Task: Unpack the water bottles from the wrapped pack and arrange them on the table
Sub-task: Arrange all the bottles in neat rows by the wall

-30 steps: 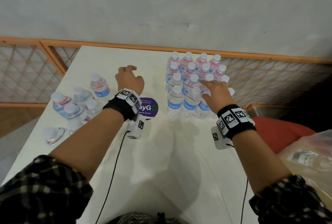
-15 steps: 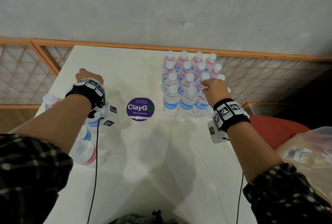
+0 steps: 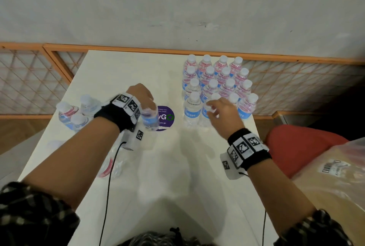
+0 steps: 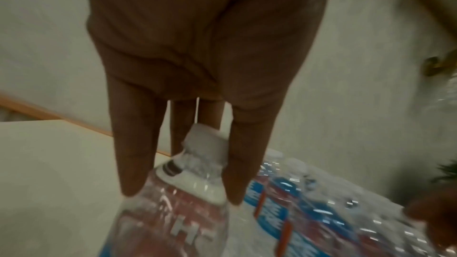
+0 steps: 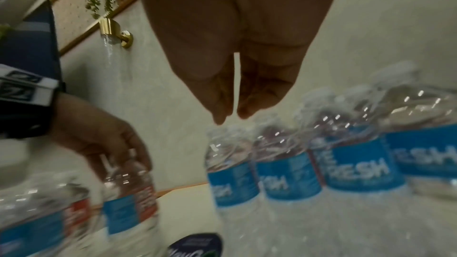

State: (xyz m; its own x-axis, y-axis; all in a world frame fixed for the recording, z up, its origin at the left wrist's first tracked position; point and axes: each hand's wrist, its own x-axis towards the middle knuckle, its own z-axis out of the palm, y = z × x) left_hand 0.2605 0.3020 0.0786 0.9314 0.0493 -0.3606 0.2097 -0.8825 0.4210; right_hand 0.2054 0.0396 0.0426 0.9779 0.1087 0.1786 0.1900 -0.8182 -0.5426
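The left hand grips a water bottle by its neck, fingers curled around the cap, over the purple sticker on the white table. Right of the sticker stands the block of arranged bottles; the right hand hovers at its near row, fingers loosely bent, holding nothing. Left of the sticker is the torn pack with a few bottles. A pale wall rises behind.

bottles: clear glossy plastic, white caps, shiny blue-red labels | bench: smooth pale top, slight sheen | wristbands: black matt cloth | sleeves: checked cloth | rail: orange wood
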